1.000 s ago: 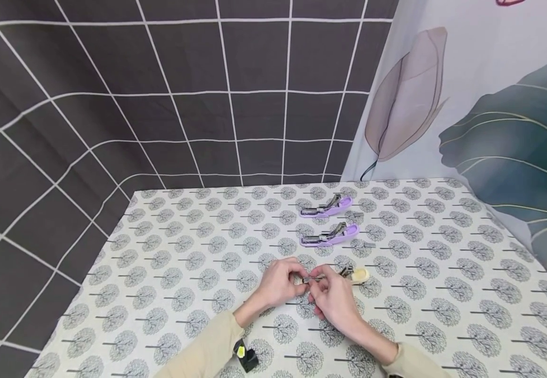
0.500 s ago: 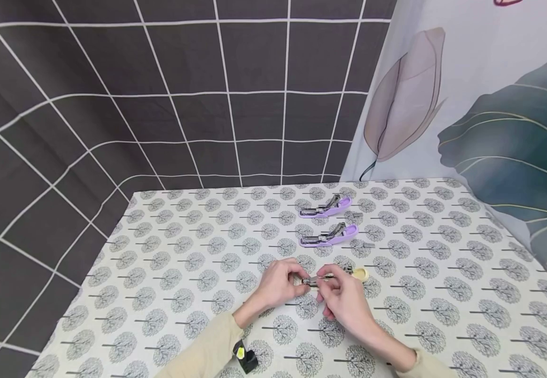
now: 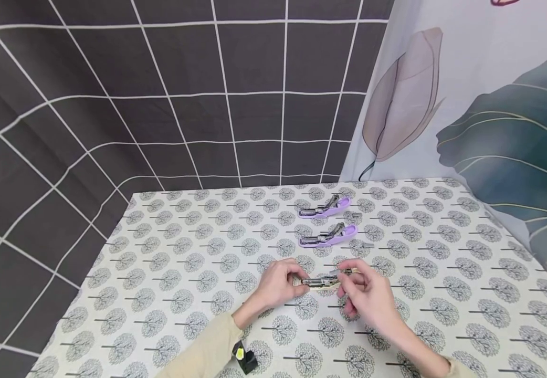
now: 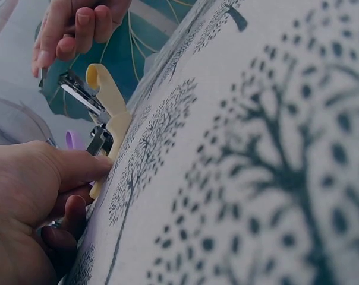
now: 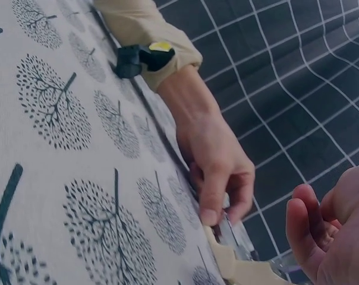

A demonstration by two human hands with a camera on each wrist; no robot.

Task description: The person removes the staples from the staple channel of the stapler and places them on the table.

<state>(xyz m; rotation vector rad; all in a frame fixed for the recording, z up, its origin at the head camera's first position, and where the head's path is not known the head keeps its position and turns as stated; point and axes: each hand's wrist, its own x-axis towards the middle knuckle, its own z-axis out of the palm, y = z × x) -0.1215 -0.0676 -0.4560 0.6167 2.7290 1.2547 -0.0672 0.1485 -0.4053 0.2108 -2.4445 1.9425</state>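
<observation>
A cream-yellow stapler [image 4: 117, 127] lies opened out low over the cloth, its metal magazine [image 3: 318, 282] showing in the head view. My left hand [image 3: 278, 283] pinches its front end between thumb and fingers. Above the stapler's rear part, my right hand [image 3: 368, 294] pinches a small grey strip of staples [image 3: 334, 272] between thumb and forefinger. That strip's end [image 4: 43, 78] pokes out below the fingertips in the left wrist view. Much of the stapler's yellow rear end is hidden behind my right hand in the head view.
Two purple staplers [image 3: 325, 208], also opened out, lie farther back on the tree-print cloth [image 3: 198, 283]. Beside each is a small grey staple strip [image 3: 362, 245]. A dark gridded curtain [image 3: 169, 94] hangs behind the table, and a leaf-patterned curtain [image 3: 505, 142] at the right.
My right hand has moved right along the stapler with the staple strip, from the front end to the rear, uncovering the magazine. My left hand has kept its place.
</observation>
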